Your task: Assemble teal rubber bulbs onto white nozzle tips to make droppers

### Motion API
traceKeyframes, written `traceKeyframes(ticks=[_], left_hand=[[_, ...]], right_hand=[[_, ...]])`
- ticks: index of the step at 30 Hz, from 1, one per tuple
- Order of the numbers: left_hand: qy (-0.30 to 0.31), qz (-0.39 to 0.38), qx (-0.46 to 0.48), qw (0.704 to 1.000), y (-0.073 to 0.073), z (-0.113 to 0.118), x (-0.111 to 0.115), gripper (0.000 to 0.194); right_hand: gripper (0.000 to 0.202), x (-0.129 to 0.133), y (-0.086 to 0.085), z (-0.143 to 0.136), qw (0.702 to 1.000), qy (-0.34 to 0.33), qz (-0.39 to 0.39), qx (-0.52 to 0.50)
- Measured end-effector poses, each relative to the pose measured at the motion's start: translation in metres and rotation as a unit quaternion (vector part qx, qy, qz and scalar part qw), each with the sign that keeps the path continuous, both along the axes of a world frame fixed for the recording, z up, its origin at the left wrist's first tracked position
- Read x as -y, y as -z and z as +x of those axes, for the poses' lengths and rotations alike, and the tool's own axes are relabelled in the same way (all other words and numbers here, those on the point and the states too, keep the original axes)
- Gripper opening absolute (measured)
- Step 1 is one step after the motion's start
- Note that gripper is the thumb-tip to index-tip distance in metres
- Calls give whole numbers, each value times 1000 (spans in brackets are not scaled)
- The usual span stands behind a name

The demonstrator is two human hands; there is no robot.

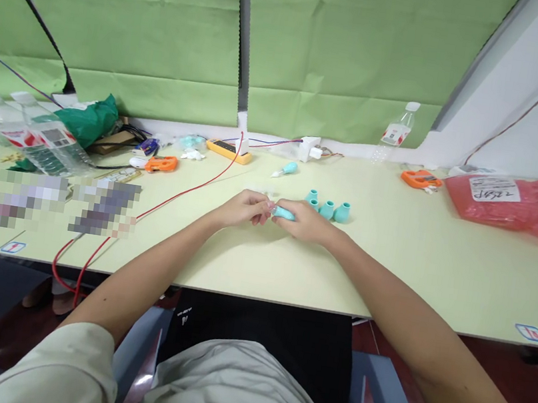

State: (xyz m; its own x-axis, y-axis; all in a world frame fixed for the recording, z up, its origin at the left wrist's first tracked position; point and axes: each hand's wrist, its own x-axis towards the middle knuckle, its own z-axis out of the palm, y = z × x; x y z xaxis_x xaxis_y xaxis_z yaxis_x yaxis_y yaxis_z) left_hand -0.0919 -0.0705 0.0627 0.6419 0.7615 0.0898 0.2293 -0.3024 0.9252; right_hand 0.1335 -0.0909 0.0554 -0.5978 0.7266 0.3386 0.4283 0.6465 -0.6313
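Observation:
My right hand [304, 221] is closed around a turquoise tapered piece [284, 214], its narrow end pointing left. Facing it, my left hand [249, 209] has its fingertips pinched together at that narrow end, on what looks like a small clear tip [272, 208], mostly hidden by the fingers. Just past the right hand, several turquoise hollow caps [327, 209] stand in a cluster, open ends up. Farther back lies a turquoise piece with a clear pointed tip [289, 169]. Small clear bits [267, 193] rest behind the left hand.
A yellow multimeter [228, 151] and a white socket block [310, 148] sit along the back. Red wires [184, 190] cross the left side. Orange-handled tools [161, 164], bottles [56, 139] and a red plastic bag [516, 205] stand around the table [420, 271].

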Motion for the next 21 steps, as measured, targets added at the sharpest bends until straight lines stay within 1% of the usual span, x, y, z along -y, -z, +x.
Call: traceKeyframes(ticks=[3, 6, 10, 12, 14, 17, 19, 21], left_hand=[[13, -32, 35, 999, 0, 0, -1, 50], [20, -56, 71, 996, 5, -1, -3, 49], [8, -128, 124, 984, 13, 2, -6, 47], [1, -169, 145, 975, 14, 4, -6, 47], [-5, -202, 161, 966, 10, 5, -5, 50], [-10, -223, 173, 959, -2, 3, 0, 53], [-7, -217, 186, 958, -9, 1, 3, 46], [-5, -204, 212, 956, -14, 0, 5, 38]], right_hand=[[17, 2, -3, 0, 999, -2, -27, -19], [18, 2, -3, 0, 998, -6, -51, -41], [21, 0, 1, -1, 994, -13, -96, -59], [21, -2, 2, -1, 992, -23, -107, -69], [21, -3, 3, -1, 991, -24, -101, -80], [22, -4, 3, -1, 990, 0, -103, -94], [24, -3, 3, -2, 989, 11, -113, -99], [27, -3, 3, -2, 988, 13, -116, -99]])
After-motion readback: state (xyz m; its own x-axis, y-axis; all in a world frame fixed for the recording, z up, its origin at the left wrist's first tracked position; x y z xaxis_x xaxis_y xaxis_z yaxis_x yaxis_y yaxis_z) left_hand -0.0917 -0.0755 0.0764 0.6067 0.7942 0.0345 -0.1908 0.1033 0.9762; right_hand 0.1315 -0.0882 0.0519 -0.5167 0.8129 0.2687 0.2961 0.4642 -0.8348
